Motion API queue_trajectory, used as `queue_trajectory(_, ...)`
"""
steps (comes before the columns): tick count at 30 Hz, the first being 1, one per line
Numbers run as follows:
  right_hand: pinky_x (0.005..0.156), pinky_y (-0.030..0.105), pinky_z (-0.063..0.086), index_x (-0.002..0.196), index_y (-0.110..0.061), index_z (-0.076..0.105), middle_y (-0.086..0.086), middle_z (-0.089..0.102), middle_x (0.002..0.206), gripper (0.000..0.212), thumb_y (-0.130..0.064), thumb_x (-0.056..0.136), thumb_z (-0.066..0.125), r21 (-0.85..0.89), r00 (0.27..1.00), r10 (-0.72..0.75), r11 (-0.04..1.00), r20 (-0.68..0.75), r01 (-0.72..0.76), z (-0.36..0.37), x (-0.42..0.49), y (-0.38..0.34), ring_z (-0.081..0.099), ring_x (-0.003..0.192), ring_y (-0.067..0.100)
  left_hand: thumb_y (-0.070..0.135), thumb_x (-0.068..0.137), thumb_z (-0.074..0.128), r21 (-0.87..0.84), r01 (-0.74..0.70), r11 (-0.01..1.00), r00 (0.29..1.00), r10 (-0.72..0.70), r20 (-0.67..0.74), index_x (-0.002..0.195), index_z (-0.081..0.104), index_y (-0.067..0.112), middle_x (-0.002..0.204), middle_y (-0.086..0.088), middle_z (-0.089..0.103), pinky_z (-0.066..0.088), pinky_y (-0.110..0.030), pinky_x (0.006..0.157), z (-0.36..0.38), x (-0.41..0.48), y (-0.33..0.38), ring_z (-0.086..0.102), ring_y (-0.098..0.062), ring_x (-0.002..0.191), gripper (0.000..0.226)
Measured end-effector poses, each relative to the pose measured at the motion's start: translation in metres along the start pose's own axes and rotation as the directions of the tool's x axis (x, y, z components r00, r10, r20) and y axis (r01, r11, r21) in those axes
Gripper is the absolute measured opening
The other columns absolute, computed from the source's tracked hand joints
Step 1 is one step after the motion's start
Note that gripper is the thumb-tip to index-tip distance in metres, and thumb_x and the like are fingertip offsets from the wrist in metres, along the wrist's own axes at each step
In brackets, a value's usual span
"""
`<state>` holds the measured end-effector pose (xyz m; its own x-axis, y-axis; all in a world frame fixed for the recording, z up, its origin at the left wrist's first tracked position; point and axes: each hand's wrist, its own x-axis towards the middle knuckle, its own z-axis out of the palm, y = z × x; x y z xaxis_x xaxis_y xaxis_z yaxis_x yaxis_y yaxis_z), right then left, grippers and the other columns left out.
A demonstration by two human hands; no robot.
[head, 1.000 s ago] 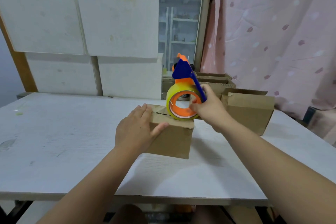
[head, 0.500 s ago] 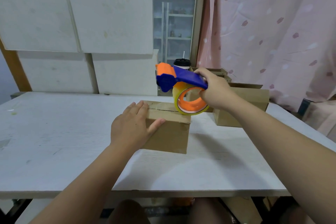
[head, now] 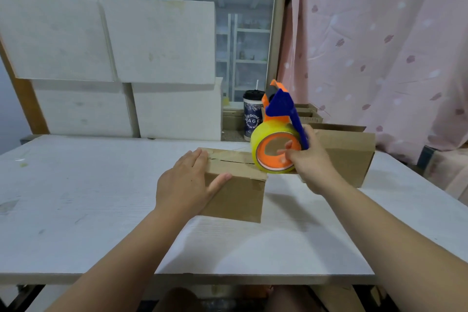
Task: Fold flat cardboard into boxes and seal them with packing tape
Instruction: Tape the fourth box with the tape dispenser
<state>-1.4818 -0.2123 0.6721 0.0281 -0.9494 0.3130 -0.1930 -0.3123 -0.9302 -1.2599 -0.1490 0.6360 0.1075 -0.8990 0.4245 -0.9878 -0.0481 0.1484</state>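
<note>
The small cardboard box sits in the middle of the desk, brown and plain, its top flaps folded down so that a dark seam runs along the top from left to right. Whether any tape already covers that seam cannot be told.

The left hand rests on the box's left end, fingers straight and close together on top with their tips at the seam, and the thumb spread against the near face. The right hand is at the opposite end, its fingers curled round the blue handle of the tape dispenser. The dispenser's yellow roll with an orange core sits at the box's far right top corner, the cutter end tilted upward.

So the seam stretches from the roll toward the left hand. A pull along it would likely travel leftward, and the left fingertips would then be in its path.

Behind the right hand stands a second box with its flaps open. A lidded cup is beyond the desk, and a pink curtain hangs to the right.
</note>
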Motion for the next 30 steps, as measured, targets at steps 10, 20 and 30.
queue_trajectory(10, 0.074, 0.052, 0.054, 0.100, -0.035, 0.050, 0.009, 0.060, 0.097, 0.050, 0.011, 0.081, 0.053, -0.207, 0.994, -0.104, 0.973, -0.011, 0.100, -0.018, 0.001, 0.006, 0.061, 0.090, 0.035, 0.078, 0.078, 0.018, -0.007, 0.007, 1.000, 1.000, -0.007, 0.014, 0.146, 0.025, 0.037, 0.154, 0.022, 0.018, 0.042, -0.028, 0.085, -0.006, -0.001, -0.002, 0.035, -0.007, 0.134, 0.079)
queue_trajectory(20, 0.081, 0.046, 0.052, 0.103, -0.030, 0.053, -0.002, 0.061, 0.101, 0.044, 0.007, 0.080, 0.061, -0.085, 0.996, -0.007, 0.996, -0.092, 0.000, -0.018, -0.015, 0.050, 0.058, 0.095, 0.025, 0.076, 0.079, 0.017, 0.023, 0.006, 1.000, 1.000, -0.006, 0.030, 0.145, 0.025, 0.038, 0.153, 0.022, 0.020, 0.042, -0.028, 0.082, -0.006, -0.001, -0.002, 0.037, -0.008, 0.133, 0.076)
queue_trajectory(30, 0.072, 0.026, 0.051, 0.112, -0.040, 0.048, -0.003, 0.060, 0.115, 0.050, 0.001, 0.086, 0.059, 0.122, 0.988, 0.120, 0.987, -0.098, -0.108, 0.000, -0.031, 0.077, 0.059, 0.103, 0.019, 0.088, 0.056, -0.003, 0.113, -0.062, 0.992, 0.986, 0.042, 0.164, 0.145, 0.007, 0.051, 0.157, -0.009, 0.012, 0.011, -0.046, 0.115, -0.005, -0.004, 0.009, -0.001, -0.031, 0.145, 0.097)
